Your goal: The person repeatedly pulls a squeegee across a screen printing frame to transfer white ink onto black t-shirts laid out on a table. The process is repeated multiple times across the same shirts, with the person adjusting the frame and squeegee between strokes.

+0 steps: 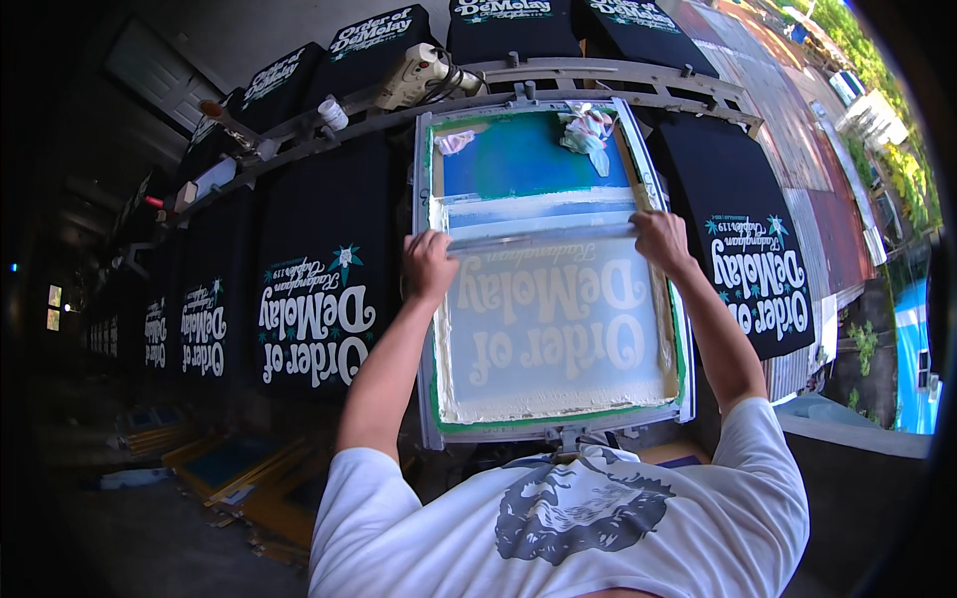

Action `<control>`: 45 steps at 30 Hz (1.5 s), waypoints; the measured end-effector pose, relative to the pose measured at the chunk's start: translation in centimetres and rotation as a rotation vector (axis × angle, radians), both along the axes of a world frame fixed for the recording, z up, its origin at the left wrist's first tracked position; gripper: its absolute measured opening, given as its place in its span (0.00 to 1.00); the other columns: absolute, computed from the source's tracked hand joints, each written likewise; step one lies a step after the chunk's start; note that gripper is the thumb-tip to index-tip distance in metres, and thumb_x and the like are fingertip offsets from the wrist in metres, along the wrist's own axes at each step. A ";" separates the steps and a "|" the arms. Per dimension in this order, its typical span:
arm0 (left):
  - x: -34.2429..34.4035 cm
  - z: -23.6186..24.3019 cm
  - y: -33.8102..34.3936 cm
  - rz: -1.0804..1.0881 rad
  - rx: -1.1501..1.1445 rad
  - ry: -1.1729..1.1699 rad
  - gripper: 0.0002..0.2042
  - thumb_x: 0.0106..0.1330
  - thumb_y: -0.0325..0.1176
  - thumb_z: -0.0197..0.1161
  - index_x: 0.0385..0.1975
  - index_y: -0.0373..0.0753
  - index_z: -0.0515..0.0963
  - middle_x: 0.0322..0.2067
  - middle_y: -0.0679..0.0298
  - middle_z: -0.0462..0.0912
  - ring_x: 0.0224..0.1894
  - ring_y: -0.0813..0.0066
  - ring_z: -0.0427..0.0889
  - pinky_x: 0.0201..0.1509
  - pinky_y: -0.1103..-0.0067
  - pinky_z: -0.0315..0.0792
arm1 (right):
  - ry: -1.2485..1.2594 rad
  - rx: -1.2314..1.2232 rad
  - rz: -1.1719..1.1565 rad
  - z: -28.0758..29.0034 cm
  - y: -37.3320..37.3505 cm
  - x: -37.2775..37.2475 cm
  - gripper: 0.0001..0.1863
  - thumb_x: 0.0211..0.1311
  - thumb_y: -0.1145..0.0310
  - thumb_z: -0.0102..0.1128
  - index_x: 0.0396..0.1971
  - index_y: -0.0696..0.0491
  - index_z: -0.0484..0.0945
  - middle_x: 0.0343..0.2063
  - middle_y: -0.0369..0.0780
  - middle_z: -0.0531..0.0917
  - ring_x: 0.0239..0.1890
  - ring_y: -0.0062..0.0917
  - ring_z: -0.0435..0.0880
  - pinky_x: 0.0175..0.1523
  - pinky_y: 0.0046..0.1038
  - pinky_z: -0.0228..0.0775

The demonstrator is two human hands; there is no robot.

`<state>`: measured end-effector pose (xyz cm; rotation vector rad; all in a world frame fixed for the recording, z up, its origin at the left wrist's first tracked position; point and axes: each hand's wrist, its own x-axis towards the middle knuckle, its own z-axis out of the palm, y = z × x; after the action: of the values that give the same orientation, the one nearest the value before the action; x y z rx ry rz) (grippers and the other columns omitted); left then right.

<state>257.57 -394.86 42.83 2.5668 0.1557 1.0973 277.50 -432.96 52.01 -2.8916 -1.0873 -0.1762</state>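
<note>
A screen-printing frame (688, 389) with a pale stencilled mesh (553, 377) lies in front of me. Across it, a long squeegee (546, 236) spans nearly the full width of the mesh. My left hand (430, 264) is closed around its left end, and my right hand (661, 239) grips the right end. White ink (533, 206) forms a band just beyond the squeegee and builds up along the mesh's edges. On the blue far part of the screen sit a crumpled rag (586, 130) at right and a smaller scrap (455, 143) at left. What lies under the frame is mostly hidden.
Black printed shirts (319, 209) line up on the left, and another shirt (723, 174) lies close on the right. Behind the frame runs a metal rail (608, 70), bearing a corded heat-gun-like tool (417, 78) and a white container (332, 114). Spare frames (234, 463) lie low at left.
</note>
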 end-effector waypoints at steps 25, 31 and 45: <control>-26.9 0.5 -13.3 -0.158 -0.161 0.201 0.10 0.45 0.18 0.64 0.29 0.37 0.78 0.32 0.59 0.83 0.34 0.57 0.83 0.39 0.63 0.72 | 0.026 0.194 0.123 -1.7 -15.0 -26.6 0.26 0.28 0.72 0.71 0.38 0.52 0.82 0.39 0.39 0.88 0.41 0.35 0.89 0.45 0.35 0.81; -27.4 1.3 -12.4 -0.311 -0.144 0.254 0.09 0.47 0.19 0.64 0.28 0.37 0.77 0.31 0.59 0.80 0.33 0.58 0.81 0.40 0.65 0.70 | 0.026 0.171 0.112 -0.6 -14.8 -27.9 0.23 0.34 0.77 0.70 0.39 0.53 0.83 0.40 0.40 0.88 0.44 0.37 0.88 0.50 0.37 0.80; -27.8 3.0 -14.0 -0.191 -0.108 0.215 0.10 0.43 0.16 0.60 0.26 0.37 0.75 0.26 0.59 0.77 0.32 0.55 0.80 0.39 0.65 0.70 | 0.138 0.076 0.055 1.5 -15.2 -27.4 0.17 0.35 0.77 0.67 0.33 0.52 0.83 0.35 0.39 0.88 0.40 0.36 0.88 0.46 0.37 0.80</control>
<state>229.81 -408.87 45.87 2.5352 0.0200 0.7242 250.11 -448.13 53.55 -2.7564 -1.1098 -0.0156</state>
